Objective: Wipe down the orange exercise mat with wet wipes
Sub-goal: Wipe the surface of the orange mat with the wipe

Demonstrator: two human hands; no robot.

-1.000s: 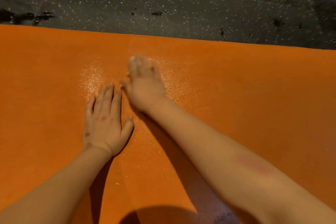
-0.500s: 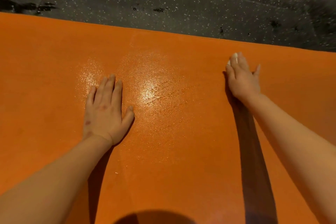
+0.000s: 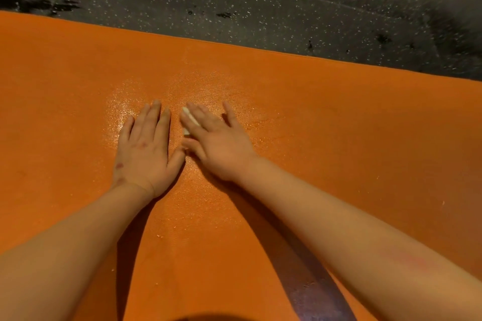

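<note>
On the orange exercise mat (image 3: 339,125), laid over dark speckled floor (image 3: 260,2), the left hand (image 3: 146,146) is pressed flat, fingers straight. Just right of it, a wet wipe (image 3: 188,118) is pinned under the spread fingers of the right hand (image 3: 219,143).

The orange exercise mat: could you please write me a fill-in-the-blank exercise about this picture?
1. The right hand presses a white wet ___ onto the orange exercise mat.
2. The left hand lies flat on the mat and holds ___.
3. Beyond the mat's far edge lies the dark speckled ___.
Missing words: wipe; nothing; floor.
</note>
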